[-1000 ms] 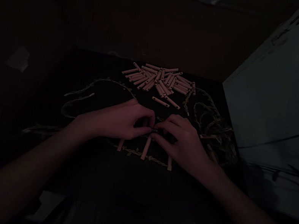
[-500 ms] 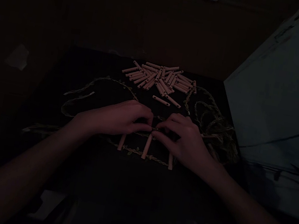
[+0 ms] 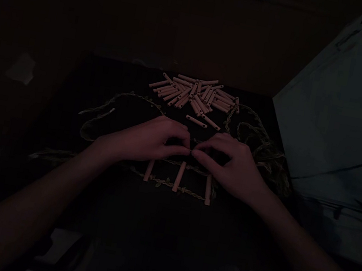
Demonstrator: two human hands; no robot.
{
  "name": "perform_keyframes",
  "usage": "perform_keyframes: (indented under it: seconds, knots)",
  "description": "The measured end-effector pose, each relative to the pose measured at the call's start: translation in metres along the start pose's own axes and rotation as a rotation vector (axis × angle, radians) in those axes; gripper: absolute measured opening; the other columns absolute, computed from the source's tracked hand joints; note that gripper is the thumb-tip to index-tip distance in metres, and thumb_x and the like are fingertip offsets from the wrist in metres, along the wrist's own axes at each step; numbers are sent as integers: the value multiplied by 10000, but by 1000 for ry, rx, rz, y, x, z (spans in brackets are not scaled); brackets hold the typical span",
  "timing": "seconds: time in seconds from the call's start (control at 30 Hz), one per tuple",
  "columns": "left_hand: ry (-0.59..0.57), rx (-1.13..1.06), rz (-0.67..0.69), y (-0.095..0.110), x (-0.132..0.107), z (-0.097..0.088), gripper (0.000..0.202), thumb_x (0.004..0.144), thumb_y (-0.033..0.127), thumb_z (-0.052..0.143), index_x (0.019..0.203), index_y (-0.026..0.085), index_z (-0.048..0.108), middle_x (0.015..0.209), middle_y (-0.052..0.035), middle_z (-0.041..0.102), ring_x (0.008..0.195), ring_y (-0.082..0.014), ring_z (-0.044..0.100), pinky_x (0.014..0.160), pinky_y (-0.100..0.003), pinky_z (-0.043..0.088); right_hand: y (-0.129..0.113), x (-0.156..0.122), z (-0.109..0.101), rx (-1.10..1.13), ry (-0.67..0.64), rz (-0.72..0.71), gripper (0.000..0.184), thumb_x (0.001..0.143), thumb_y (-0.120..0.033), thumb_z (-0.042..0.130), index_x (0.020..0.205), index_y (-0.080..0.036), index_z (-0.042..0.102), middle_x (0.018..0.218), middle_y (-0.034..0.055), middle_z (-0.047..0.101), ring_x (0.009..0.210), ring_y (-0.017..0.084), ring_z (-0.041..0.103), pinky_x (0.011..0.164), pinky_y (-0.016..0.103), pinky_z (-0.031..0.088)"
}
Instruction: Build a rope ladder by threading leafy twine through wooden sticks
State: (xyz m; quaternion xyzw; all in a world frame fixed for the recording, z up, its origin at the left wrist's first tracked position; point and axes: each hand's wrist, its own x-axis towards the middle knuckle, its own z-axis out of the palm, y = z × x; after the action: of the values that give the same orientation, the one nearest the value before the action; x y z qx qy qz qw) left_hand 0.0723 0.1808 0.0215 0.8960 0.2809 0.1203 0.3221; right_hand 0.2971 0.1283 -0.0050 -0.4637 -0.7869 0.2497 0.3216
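My left hand (image 3: 162,139) and my right hand (image 3: 229,160) meet fingertip to fingertip, each in a pinch. What they pinch is too small and dark to make out. Just below them lie three short wooden dowels: a left one (image 3: 148,171), a middle one (image 3: 179,177) and a right one (image 3: 208,190). A braided cord with small leaves (image 3: 193,194) joins their near ends, and a second cord (image 3: 196,170) runs along their far ends, like a small ladder.
Behind my hands is a pile of drilled wooden dowels (image 3: 193,94), with one loose dowel (image 3: 196,121) in front. Loops of leafy braided cord (image 3: 268,155) lie at the right, and more cord (image 3: 102,105) curves at the left. A pale panel (image 3: 353,114) borders the dark table's right side.
Both hands have risen slightly away from the ladder-like piece, fingertips still together. The middle dowel's far end and the far cord show more now.
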Motion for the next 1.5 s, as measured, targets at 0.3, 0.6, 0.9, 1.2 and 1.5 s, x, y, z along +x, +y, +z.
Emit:
perform_keyframes:
  seconds: [0.3,0.6,0.9,1.2,1.5]
  knots:
    - [51,35,31,0,0,0,155,954,272,627,943,172,745,884,-14,708,809,-126,647,744,-222,440,4,3,1,128,-21,39,201,979,-339,627,905,-212,764,926,30,704,933,171,636,863,313,467]
    - [71,60,28,1,-1,-1,155,949,270,629,952,175,751,906,-19,722,813,-129,653,738,-228,450,3,4,1,88,-111,18,178,974,-335,640,927,-212,761,932,27,710,947,178,602,908,339,430]
    - [30,31,32,1,-1,-1,138,954,244,622,914,170,732,897,-9,705,815,-120,642,748,-219,430,4,4,1,59,-157,-5,165,967,-335,655,944,-211,761,945,35,710,958,192,574,912,347,422]
    - [-43,14,14,0,-1,-5,161,971,250,582,878,157,676,887,-16,661,784,-122,595,715,-229,407,5,4,-2,64,-165,-22,171,959,-335,663,939,-208,776,917,44,676,944,190,556,868,336,425]
    - [-16,-20,10,1,-3,-10,166,955,261,612,858,156,695,848,-3,670,744,-108,592,687,-213,407,2,1,0,85,-109,-35,126,931,-301,706,976,-199,765,931,40,700,962,192,581,877,336,434]
